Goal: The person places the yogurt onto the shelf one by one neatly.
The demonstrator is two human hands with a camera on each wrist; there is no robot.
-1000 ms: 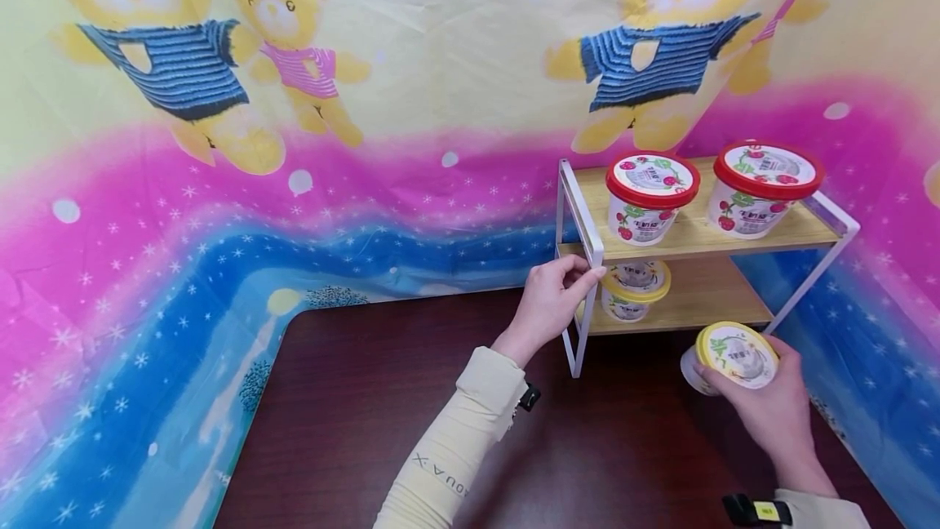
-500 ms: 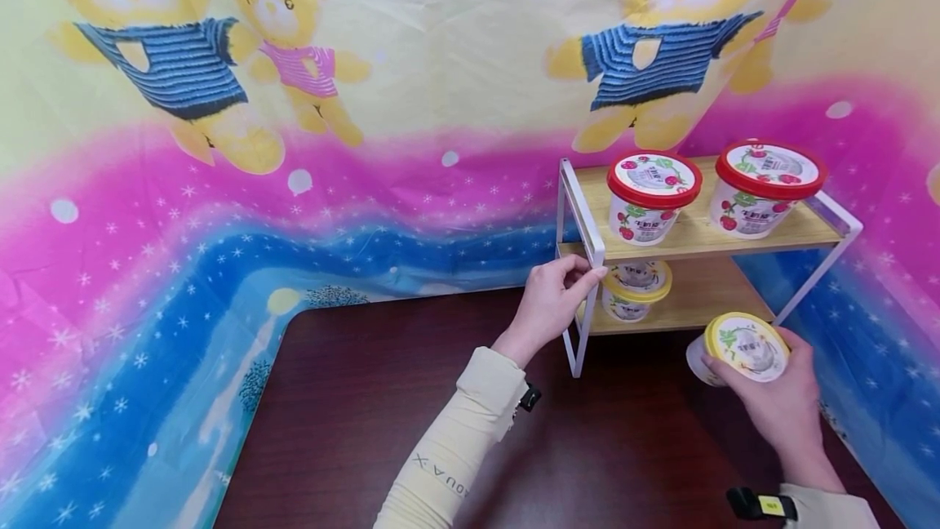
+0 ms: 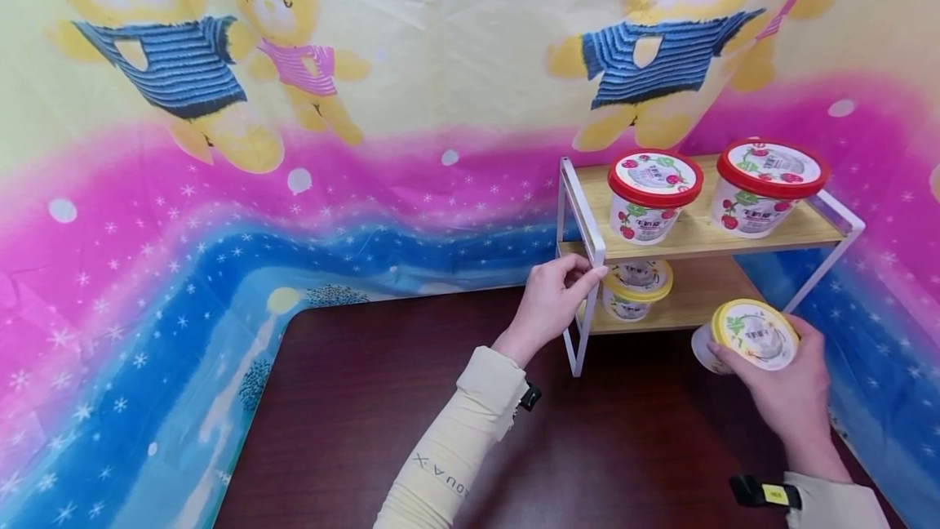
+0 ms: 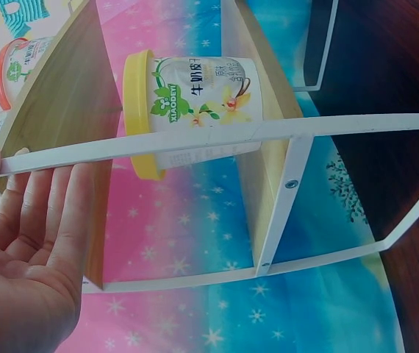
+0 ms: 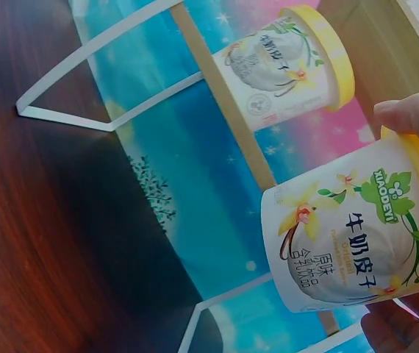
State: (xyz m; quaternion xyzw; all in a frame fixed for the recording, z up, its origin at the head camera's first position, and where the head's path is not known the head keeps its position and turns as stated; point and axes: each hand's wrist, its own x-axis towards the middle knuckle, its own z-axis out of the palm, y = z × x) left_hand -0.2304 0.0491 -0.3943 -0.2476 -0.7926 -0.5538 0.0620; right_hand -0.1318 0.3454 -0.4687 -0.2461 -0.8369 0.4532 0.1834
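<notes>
My right hand (image 3: 786, 378) grips a tub with a yellow lid (image 3: 756, 333), tilted, in front of the two-tier shelf's lower board (image 3: 705, 292). In the right wrist view, thumb and fingers lie on either side of this tub's lid, and vanilla flowers show on its white wall (image 5: 349, 235). My left hand (image 3: 547, 300) pinches the white frame (image 3: 590, 268) at the shelf's left front. A second yellow-lidded tub (image 3: 637, 291) stands on the lower board at the left, partly behind that frame. Two red-lidded tubs, one left (image 3: 654, 194) and one right (image 3: 767, 186), stand on the top board (image 3: 693, 239).
The shelf stands on a dark wooden table (image 3: 396, 398), near its back right corner. A cloth printed with bears (image 3: 433, 88) hangs behind and at both sides. The shelf's right front leg (image 3: 815, 276) rises just beyond the held tub.
My right hand has raised the yellow-lidded tub and moved it slightly right, closer to the lower board. The left hand stays on the shelf frame, and the other tubs stand as before.
</notes>
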